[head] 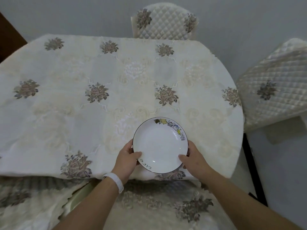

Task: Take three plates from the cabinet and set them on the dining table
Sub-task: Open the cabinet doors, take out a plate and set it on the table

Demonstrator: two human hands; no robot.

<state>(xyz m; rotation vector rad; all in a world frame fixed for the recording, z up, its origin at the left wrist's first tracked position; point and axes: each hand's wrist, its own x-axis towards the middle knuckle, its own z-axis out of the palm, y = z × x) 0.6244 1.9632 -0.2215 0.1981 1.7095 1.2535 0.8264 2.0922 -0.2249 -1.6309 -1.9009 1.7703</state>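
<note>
A white plate with a thin dark rim and small cartoon drawings along its upper right edge is over the near edge of the dining table. My left hand grips its lower left rim, thumb on top. On the lower right rim sits my right hand, also with the thumb on top. Whether the plate rests on the cloth or hovers just above it, I cannot tell. No other plate is in view.
The table wears a cream floral cloth that hangs over the near edge. A quilted chair stands at the far side, another at the right. A white band is on my left wrist.
</note>
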